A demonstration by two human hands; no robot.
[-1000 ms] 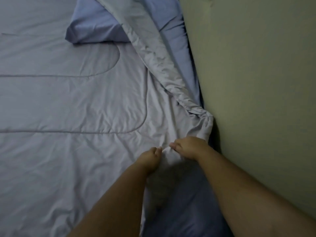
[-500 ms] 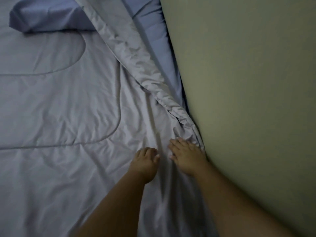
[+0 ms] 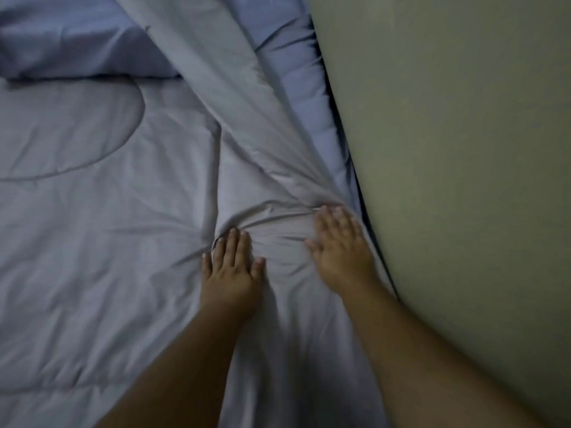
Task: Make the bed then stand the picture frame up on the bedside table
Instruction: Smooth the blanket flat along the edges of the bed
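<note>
Both hands lie flat, palms down, on the grey quilt (image 3: 108,242) — nothing pinched. Left hand (image 3: 230,273): fingers extended, close together, pressing into a bunched crease. Right hand (image 3: 341,245): fingers spread, blurred, at the quilt's edge beside the wall (image 3: 463,149). Picture frame — not visible.

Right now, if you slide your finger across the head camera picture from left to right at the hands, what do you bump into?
Grey quilt → left hand → bunched-up wrinkles → right hand → strip of blue sheet → wall.
</note>
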